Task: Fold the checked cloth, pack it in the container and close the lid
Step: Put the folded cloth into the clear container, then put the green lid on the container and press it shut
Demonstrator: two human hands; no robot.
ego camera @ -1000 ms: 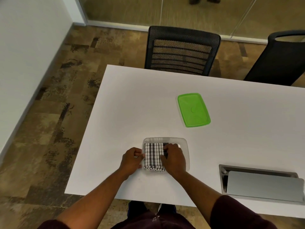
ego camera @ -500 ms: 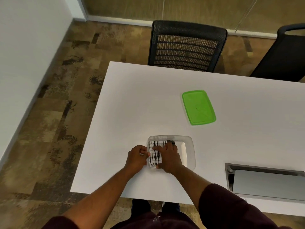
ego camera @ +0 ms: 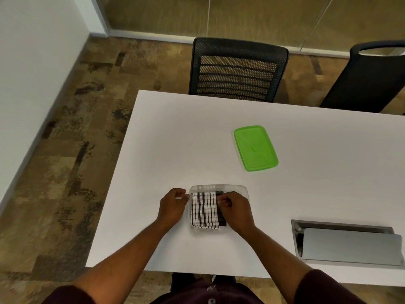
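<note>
White table [ego camera: 175,137], folded black-and-white checked cloth [ego camera: 204,210] in clear container [ego camera: 219,188].

I counted two hands, left hand [ego camera: 172,206] and right hand [ego camera: 235,210], one checked cloth [ego camera: 205,210], one clear container [ego camera: 219,188], one green lid [ego camera: 255,148], two chairs [ego camera: 237,70] [ego camera: 370,77], one table [ego camera: 197,139], one cable hatch [ego camera: 348,245].

no text, label, brand or number can be read anywhere; the green lid [ego camera: 255,148] carries only an unreadable round mark.
</note>
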